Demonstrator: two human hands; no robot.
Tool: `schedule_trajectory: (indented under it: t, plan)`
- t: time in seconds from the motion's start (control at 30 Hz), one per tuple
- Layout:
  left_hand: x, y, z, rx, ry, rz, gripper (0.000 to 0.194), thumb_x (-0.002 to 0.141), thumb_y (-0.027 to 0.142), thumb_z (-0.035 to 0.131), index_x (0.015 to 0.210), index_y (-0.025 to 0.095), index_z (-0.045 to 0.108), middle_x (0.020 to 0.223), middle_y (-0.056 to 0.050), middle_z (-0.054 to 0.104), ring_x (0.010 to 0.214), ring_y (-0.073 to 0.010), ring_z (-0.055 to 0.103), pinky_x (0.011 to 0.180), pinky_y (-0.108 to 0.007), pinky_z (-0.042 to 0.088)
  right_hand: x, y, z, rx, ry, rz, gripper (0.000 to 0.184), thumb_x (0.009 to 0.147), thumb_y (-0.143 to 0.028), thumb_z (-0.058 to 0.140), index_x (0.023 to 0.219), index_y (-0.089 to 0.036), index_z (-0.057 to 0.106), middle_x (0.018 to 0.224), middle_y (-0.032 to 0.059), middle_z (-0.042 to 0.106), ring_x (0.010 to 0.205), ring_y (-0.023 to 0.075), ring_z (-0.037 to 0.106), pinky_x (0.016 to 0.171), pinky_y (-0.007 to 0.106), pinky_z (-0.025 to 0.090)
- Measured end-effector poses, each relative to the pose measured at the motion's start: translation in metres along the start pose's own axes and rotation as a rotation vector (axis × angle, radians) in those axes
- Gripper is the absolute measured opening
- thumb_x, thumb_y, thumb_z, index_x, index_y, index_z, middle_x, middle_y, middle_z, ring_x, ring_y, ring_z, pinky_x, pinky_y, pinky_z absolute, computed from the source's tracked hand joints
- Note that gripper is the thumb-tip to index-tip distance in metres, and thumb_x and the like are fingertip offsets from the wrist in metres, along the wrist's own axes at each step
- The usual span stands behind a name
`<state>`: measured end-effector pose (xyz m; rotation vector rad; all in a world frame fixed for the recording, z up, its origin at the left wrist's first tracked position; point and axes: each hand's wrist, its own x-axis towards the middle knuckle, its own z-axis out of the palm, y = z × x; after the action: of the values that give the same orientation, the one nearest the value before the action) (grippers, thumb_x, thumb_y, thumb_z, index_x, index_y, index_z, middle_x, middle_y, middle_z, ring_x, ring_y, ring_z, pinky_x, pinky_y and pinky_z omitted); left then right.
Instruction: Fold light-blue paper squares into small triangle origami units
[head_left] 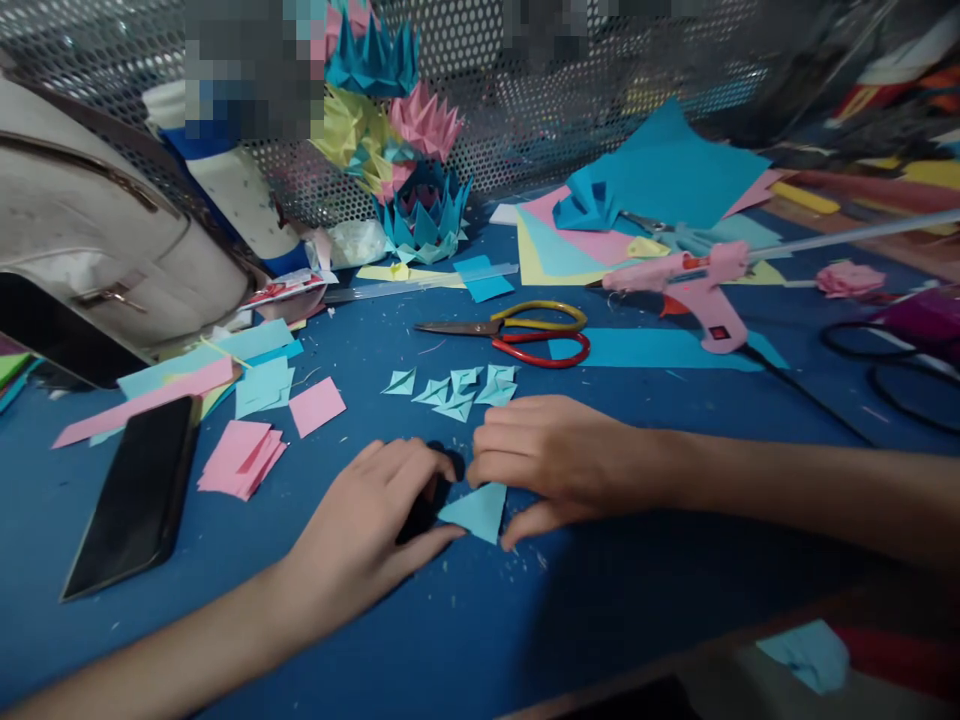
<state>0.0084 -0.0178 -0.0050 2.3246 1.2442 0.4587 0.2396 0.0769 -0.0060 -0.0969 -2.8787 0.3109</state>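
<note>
**Light-blue paper triangle between left hand and right hand**

Triangle on blue counter, one point toward left hand. Left hand: thumb and fingers apart, thumb tip just beside lower edge. Right hand: thumb and fingers also apart, at the triangle's right end.

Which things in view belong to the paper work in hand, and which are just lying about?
Likely part of the job:
pale blue paper triangle, between left hand and right hand
matching folded pieces
matching paper squares
perhaps scissors and pink glue gun, unheld

Likely just lying about:
black phone
pale bag
</note>
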Motion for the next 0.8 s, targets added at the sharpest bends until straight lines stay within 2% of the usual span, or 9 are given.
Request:
schedule_trajectory:
  t: [0.1,0.2,0.3,0.37,0.5,0.6,0.8]
  plan:
    - [0.006,0.001,0.001,-0.036,0.029,-0.016,0.014,0.095,0.026,0.064,0.104,0.022,0.054,0.091,0.001,0.059,0.082,-0.017,0.053,0.072,-0.031,0.035,0.001,-0.009,0.002,0.046,0.046,0.073,0.039,0.105,-0.043,0.038,0.089,-0.016,0.062,0.084,0.0041,0.061,0.074,0.0168,0.048,0.066,0.029,0.033]
    - [0.01,0.003,0.0,-0.09,0.053,-0.079,0.009,0.093,0.024,0.065,0.096,0.021,0.057,0.094,0.002,0.061,0.085,-0.0161,0.055,0.074,-0.031,0.034,-0.001,-0.014,0.001,0.265,0.112,0.222,0.026,0.103,-0.031,0.046,0.091,-0.016,0.062,0.082,0.0021,0.062,0.074,0.0137,0.052,0.066,0.025,0.034]
    - [0.012,0.005,-0.003,-0.183,0.086,-0.151,0.009,0.091,0.024,0.065,0.084,0.02,0.06,0.09,0.002,0.062,0.085,-0.0159,0.057,0.077,-0.032,0.036,-0.003,-0.018,-0.001,0.468,0.141,0.37,0.017,0.097,-0.027,0.055,0.086,-0.016,0.06,0.071,-0.0025,0.056,0.063,0.0096,0.048,0.059,0.022,0.032]
    - [0.013,0.006,-0.004,-0.226,0.119,-0.198,0.012,0.092,0.026,0.061,0.081,0.02,0.061,0.084,0.002,0.062,0.08,-0.0155,0.057,0.075,-0.031,0.039,-0.003,-0.02,-0.003,0.506,0.137,0.393,0.017,0.094,-0.023,0.057,0.078,-0.016,0.057,0.067,-0.0039,0.051,0.061,0.0088,0.045,0.058,0.022,0.031]
    - [0.015,0.005,-0.002,-0.224,0.162,-0.238,0.013,0.094,0.028,0.055,0.085,0.02,0.061,0.076,0.002,0.064,0.07,-0.0142,0.056,0.067,-0.029,0.038,-0.003,-0.023,-0.001,0.387,0.122,0.386,0.022,0.089,-0.018,0.057,0.068,-0.017,0.049,0.065,-0.0026,0.051,0.068,0.0122,0.044,0.066,0.025,0.03]
    - [0.014,0.005,0.002,-0.196,0.168,-0.233,0.006,0.092,0.027,0.059,0.092,0.022,0.062,0.074,0.003,0.065,0.07,-0.0149,0.054,0.067,-0.029,0.036,-0.005,-0.023,0.001,0.269,0.097,0.378,0.024,0.087,-0.018,0.058,0.067,-0.018,0.046,0.064,-0.0025,0.05,0.068,0.0135,0.041,0.068,0.028,0.029]
    - [0.012,0.007,0.005,-0.128,0.161,-0.203,0.003,0.089,0.021,0.066,0.088,0.023,0.064,0.081,0.004,0.066,0.075,-0.0161,0.051,0.073,-0.031,0.034,-0.006,-0.02,0.002,0.216,0.085,0.363,0.007,0.087,-0.022,0.064,0.089,-0.017,0.059,0.085,0.0019,0.06,0.08,0.0165,0.049,0.071,0.028,0.03]
